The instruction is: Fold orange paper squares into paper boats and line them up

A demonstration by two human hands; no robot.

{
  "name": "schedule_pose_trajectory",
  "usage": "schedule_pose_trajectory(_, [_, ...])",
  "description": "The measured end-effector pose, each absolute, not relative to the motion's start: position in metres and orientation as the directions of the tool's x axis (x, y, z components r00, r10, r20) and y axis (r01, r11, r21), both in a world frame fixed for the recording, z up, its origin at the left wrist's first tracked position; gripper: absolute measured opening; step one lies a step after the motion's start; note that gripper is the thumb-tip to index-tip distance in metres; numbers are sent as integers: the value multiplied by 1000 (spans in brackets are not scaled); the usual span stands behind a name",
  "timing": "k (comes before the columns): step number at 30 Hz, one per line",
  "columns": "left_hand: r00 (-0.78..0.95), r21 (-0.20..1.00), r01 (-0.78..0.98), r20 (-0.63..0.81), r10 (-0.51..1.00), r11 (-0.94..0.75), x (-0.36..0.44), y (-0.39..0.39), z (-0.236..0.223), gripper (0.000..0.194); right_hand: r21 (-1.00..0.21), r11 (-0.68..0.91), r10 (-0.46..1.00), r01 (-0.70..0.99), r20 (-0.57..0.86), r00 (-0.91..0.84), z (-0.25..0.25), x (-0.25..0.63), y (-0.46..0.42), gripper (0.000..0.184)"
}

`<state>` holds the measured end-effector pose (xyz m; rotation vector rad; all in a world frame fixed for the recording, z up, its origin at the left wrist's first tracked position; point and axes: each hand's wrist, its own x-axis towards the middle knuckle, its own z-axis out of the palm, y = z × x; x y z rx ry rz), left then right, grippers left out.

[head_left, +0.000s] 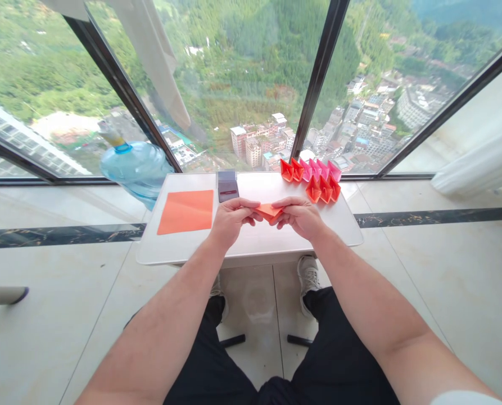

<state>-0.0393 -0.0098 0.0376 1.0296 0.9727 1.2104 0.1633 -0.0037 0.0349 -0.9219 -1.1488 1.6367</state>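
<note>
- Folded orange paper (270, 211) is being held up, and behind it tall windows (251, 67) are spread, cut off at the top of the view.
- Next, the white table (254, 244): its near edge is crossed by both forearms, and the paper is held above its middle.
- Beside the far left corner, a blue water bottle (135, 166) is seen, its lower part hidden by the table.
- On the table's left, a flat orange sheet (186, 212) is laid out in full view.
- Now the paper's left end is pinched between thumb and fingers of the left hand (234, 218), its right end likewise by the right hand (299, 216); both ends are covered by fingertips, and the inner folds cannot be made out.
- At the far right, red and pink folded pieces (326, 191) are ranged in rows, the back ones partly overlapped.
- Smallest, a phone (229, 195) is glimpsed, its far end blurred into blocks.
</note>
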Motion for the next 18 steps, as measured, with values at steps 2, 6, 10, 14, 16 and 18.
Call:
schedule_pose_trajectory(2, [110, 963, -261, -35, 993, 63, -40, -10, 38, 15, -949, -167, 945, -266, -77, -318, 36, 163, -5, 16])
schedule_pose_trajectory(6, [110, 954, -291, -35, 993, 66, -40, -10, 39, 14, -943, -178, 942, -280, -82, -324, 36, 162, -4, 10])
schedule_pose_trajectory(10, [62, 983, -183, 13, 998, -2, -37, -12, 41, 10, -960, -159, 943, -233, -78, -322, 33, 163, -3, 12])
schedule_pose_trajectory(14, [10, 998, -17, 63, 998, -63, -35, -13, 40, 22, -979, -92, 948, -181, -30, -318, 30, 164, -3, 14])
schedule_pose_trajectory(16, [-27, 998, 23, 67, 997, -66, -34, -12, 38, 30, -987, -44, 957, -155, 3, -292, 29, 162, -3, 25])
schedule_pose_trajectory(18, [-58, 996, 48, 78, 995, -75, -34, -11, 35, 32, -992, -2, 968, -126, 29, -247, 29, 159, -3, 46])
